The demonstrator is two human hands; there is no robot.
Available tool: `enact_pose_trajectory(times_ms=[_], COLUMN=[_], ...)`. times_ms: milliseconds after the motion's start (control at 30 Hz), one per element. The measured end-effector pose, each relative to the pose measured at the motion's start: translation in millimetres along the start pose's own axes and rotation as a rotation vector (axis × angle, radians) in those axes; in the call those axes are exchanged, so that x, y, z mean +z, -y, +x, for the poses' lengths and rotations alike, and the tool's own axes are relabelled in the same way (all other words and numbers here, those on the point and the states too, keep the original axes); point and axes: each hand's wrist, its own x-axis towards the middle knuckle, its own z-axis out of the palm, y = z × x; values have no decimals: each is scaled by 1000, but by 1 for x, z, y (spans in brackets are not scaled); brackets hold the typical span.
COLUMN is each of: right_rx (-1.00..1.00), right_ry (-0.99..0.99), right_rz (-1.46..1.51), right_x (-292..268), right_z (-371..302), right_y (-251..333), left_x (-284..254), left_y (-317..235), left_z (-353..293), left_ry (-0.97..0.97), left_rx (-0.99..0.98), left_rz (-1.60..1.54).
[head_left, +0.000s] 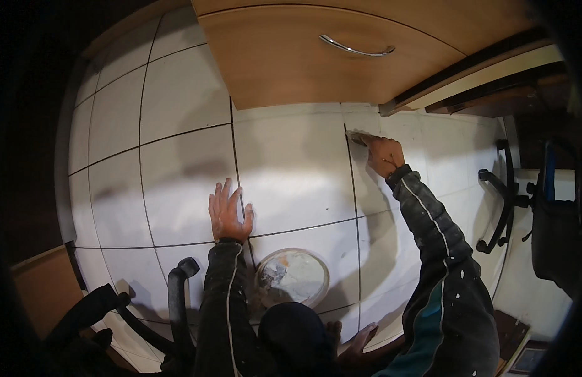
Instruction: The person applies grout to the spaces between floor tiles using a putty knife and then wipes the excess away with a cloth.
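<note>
Your left hand point(229, 212) lies palm down on the tile floor point(294, 166), its fingers a little spread, holding nothing. Your right hand point(385, 156) reaches farther forward, closed around a small tool point(356, 137); its exact shape is too small to tell. The tool's tip is at a dark seam point(346, 129) between tiles, just in front of the wooden cabinet point(303, 72). A round bowl point(326, 276) of whitish paste point(305, 278) sits between your forearms, and a black chair point(554, 235) stands off to your right.
</note>
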Motion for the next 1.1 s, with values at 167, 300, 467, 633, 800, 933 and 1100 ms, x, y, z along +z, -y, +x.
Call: enact_pose_trajectory(times_ms=[167,300,467,633,800,933,1100], right_rx=[99,190,239,193,122,91,-237], right_ry=[-210,-123,-118,-116,-229,-149,-251], right_rz=[-29,-138,-179,-135,-141,-55,280], right_x=[-22,-6,12,19,18,1,13], right_z=[21,49,70,77,77,59,6], right_y=[-6,-12,-20,-22,-8,22,31], left_x=[2,2,0,3,1,2,4], left_y=[-4,-2,-3,1,-4,-2,-1], left_z=[3,2,2,1,3,2,2], left_ry=[-16,-30,-5,-14,-15,-14,-31], left_rx=[25,35,14,26,26,29,28], left_rz=[-15,-23,-4,-1,-2,13,16])
